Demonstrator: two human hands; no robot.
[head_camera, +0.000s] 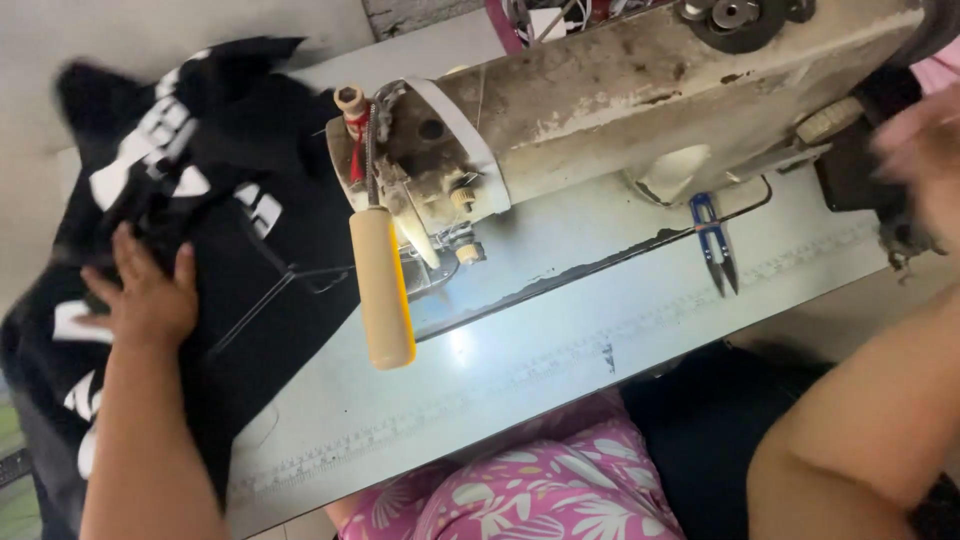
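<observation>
A person seated at an industrial sewing machine (640, 100) presses the left hand (150, 300) flat on a black garment with white lettering (230, 190), fingers spread and resting on the cloth rather than pinching it. The garment lies bunched at the left end of the pale worktop (520, 370), spilling over its left edge and reaching up to the machine's needle end. The machine's cream-coloured body is worn and stained, and a tubular lamp with a yellow-lit side (382, 290) hangs beside the needle area, throwing a bright patch on the worktop. A pair of blue-handled thread snips (714, 240) lies on the worktop just below the machine's arm, well apart from the garment. The right hand (925, 150) is raised near the handwheel end of the machine at the frame's right edge; it is blurred, and whether its grip is spread or closed cannot be told. The right forearm (860, 420) crosses the lower right corner. Pink floral fabric (540, 490) covers the person's lap below the worktop's front edge, with dark cloth (700, 430) beside it
</observation>
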